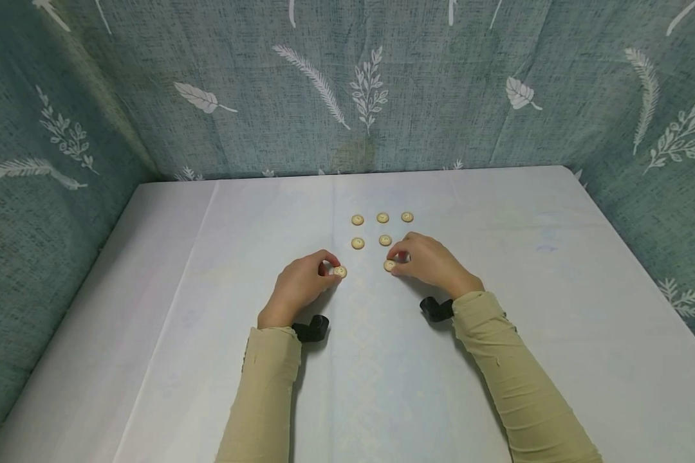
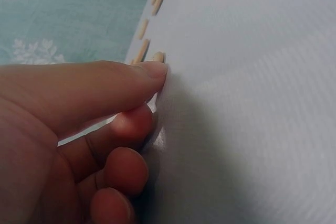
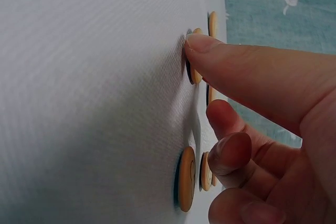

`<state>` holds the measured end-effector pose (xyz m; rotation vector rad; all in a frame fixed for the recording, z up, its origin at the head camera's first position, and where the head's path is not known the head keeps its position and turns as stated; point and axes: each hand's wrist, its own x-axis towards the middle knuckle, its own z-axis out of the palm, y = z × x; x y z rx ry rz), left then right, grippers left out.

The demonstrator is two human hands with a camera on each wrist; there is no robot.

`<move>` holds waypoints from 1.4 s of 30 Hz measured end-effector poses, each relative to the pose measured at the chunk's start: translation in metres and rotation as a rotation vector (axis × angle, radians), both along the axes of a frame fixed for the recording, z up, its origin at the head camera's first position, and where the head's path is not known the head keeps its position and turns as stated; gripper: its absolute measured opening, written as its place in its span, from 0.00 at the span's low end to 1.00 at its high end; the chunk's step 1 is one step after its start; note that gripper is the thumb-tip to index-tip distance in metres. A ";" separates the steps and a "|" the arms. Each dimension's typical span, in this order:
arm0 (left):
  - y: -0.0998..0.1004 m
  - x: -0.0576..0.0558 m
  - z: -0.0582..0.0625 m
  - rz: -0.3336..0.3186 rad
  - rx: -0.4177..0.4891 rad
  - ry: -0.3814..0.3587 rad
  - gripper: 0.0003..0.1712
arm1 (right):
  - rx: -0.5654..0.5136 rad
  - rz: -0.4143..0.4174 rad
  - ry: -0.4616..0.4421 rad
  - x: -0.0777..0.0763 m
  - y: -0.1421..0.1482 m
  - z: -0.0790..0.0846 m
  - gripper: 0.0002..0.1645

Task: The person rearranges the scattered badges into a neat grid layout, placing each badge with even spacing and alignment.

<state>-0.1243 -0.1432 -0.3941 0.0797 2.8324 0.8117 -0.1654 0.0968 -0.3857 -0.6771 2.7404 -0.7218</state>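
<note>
My left hand (image 1: 301,283) pinches a round cream button (image 1: 340,271) by its edge, between thumb and index finger. In the left wrist view a bit of that button (image 2: 158,56) shows past the thumb tip. To the right, my right hand (image 1: 431,258) holds another such button (image 1: 389,265) with its thumb and index finger. The right wrist view has the thumb lying over this button (image 3: 196,72). Whether either button is off the cloth I cannot tell. A further button (image 3: 186,179) lies close under the right hand, hidden from the head view.
Beyond the hands, matching buttons lie in rows: three at the back, such as the middle one (image 1: 383,218), and two visible in front, one of them the left button (image 1: 357,244). A white cloth (image 1: 179,360) covers the table. Green leaf-patterned curtains (image 1: 440,96) enclose its back and sides.
</note>
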 end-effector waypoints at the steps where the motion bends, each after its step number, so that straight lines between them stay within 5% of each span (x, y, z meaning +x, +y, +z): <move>1: 0.000 0.000 0.000 0.000 -0.001 0.000 0.12 | 0.001 -0.001 0.002 0.000 0.000 0.000 0.13; 42: 0.025 -0.003 -0.006 -0.016 -0.003 0.079 0.15 | 0.054 0.007 0.013 0.000 -0.001 0.000 0.13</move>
